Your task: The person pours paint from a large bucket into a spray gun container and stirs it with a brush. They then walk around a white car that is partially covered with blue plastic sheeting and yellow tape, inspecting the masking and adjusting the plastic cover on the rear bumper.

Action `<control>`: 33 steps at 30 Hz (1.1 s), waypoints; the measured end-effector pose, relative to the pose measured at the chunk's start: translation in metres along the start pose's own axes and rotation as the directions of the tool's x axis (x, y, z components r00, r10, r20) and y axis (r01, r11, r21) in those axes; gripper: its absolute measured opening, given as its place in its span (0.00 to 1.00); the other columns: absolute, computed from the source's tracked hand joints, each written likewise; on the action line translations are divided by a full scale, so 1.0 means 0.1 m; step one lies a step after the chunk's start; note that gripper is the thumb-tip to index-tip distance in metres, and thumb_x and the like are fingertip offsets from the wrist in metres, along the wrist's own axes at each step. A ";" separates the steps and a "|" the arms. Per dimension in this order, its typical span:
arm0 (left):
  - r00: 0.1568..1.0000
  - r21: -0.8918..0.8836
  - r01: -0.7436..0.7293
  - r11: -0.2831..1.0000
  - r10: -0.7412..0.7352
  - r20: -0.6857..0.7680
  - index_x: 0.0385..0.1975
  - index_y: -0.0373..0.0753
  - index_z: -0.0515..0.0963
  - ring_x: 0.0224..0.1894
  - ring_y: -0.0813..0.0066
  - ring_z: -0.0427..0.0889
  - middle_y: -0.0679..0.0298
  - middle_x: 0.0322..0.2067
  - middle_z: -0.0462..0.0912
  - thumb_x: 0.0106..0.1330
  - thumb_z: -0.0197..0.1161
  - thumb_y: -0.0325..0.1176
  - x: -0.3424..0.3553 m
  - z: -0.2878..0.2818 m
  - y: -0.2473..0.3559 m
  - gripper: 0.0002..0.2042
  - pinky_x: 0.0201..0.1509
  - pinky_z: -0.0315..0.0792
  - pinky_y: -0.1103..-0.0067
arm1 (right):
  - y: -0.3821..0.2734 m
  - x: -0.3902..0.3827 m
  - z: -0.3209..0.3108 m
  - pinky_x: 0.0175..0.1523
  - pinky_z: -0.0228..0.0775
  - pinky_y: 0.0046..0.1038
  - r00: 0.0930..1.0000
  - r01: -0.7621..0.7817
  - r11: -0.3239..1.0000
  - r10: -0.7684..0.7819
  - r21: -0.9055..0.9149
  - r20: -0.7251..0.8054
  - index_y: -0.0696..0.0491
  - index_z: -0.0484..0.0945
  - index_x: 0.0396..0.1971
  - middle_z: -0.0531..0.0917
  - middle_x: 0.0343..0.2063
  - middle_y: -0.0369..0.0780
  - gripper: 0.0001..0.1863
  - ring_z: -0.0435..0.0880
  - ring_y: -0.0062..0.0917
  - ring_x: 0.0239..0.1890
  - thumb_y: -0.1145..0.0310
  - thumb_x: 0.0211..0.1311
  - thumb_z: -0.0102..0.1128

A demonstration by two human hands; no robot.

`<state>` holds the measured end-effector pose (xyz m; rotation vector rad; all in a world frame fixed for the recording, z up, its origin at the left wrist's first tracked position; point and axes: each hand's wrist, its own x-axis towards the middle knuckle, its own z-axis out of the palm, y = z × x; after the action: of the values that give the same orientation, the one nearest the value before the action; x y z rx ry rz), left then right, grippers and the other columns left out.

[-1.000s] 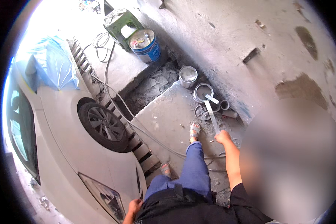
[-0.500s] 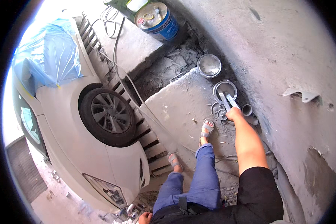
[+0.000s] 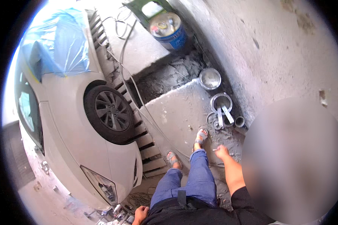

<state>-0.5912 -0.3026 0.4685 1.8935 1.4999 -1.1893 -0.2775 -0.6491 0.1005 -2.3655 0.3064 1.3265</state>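
My right hand [image 3: 222,151] is over the floor by my foot, its fingers drawn together. A short white stick [image 3: 215,150] shows right at the fingertips; whether it is gripped or lies on the ground behind them I cannot tell. Beyond the hand, two flat pale strip-like tools [image 3: 224,115] lean in an open metal can [image 3: 212,105], apart from my fingers. Against that can sit small round tins [image 3: 214,122] and a dark cup [image 3: 239,121]. At the lower edge my left hand [image 3: 141,214] hangs beside my waist, fingers curled, with nothing visible in it.
A pale car [image 3: 69,123], partly under blue plastic film [image 3: 65,45], stands left beside a slotted drain [image 3: 154,163]. A hose [image 3: 138,88] crosses the floor. Beyond a rubble-filled pit [image 3: 165,77] stands a blue drum [image 3: 176,40]. A wall [image 3: 274,63] runs right; a blurred disc hides the lower right.
My right hand has let go of the two flat tools, which stay in the can, and has drawn back toward me. The view has shifted slightly, and a blurred disc now covers the lower right.
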 end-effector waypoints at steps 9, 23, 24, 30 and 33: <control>0.999 -0.130 -0.032 0.991 0.032 -0.008 0.29 0.34 0.80 0.36 0.61 0.81 0.51 0.29 0.81 0.50 0.60 0.47 0.45 -0.06 -0.29 0.20 0.44 0.71 0.73 | -0.49 -0.95 -0.67 0.18 0.65 0.22 0.942 -0.078 0.942 -0.037 0.326 0.334 0.56 0.74 0.23 0.77 0.16 0.36 0.10 0.75 0.18 0.17 0.67 0.49 0.66; 0.968 -0.395 -0.236 0.888 0.249 -0.019 0.26 0.33 0.80 0.23 0.68 0.80 0.55 0.23 0.81 0.49 0.63 0.45 2.03 -0.76 -0.19 0.18 0.29 0.73 0.74 | -2.37 -1.21 -1.36 0.36 0.70 0.27 0.976 0.174 0.976 -0.153 0.128 -0.155 0.55 0.79 0.26 0.80 0.22 0.39 0.06 0.78 0.25 0.28 0.77 0.44 0.58; 0.978 -0.409 -0.199 0.891 0.207 -0.025 0.25 0.34 0.80 0.23 0.68 0.79 0.57 0.22 0.81 0.50 0.61 0.45 2.09 -1.00 -0.01 0.17 0.30 0.73 0.74 | -2.27 -1.14 -1.32 0.33 0.70 0.27 0.957 0.236 0.971 -0.226 0.036 -0.184 0.54 0.79 0.26 0.79 0.22 0.38 0.09 0.77 0.24 0.27 0.80 0.42 0.57; 0.970 -0.718 -0.176 0.674 0.241 -0.012 0.28 0.34 0.76 0.21 0.75 0.76 0.62 0.20 0.78 0.56 0.60 0.40 2.52 -1.85 0.53 0.13 0.25 0.71 0.78 | -2.89 -1.44 -1.23 0.22 0.67 0.24 0.995 0.082 0.937 -0.095 0.341 0.023 0.56 0.76 0.28 0.78 0.18 0.38 0.08 0.75 0.21 0.17 0.77 0.45 0.61; 0.969 -0.763 -0.172 0.623 0.246 -0.018 0.27 0.34 0.76 0.21 0.76 0.76 0.62 0.21 0.78 0.56 0.60 0.40 2.58 -2.24 0.81 0.13 0.25 0.70 0.78 | -3.13 -1.35 -1.23 0.20 0.65 0.24 0.991 0.013 0.926 -0.062 0.377 0.117 0.56 0.75 0.27 0.77 0.16 0.37 0.05 0.74 0.20 0.15 0.72 0.53 0.59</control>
<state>-0.4268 -0.0117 0.3594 1.3378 1.3649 -0.3883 -0.1352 -0.4270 0.3486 -1.9511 0.4324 1.2644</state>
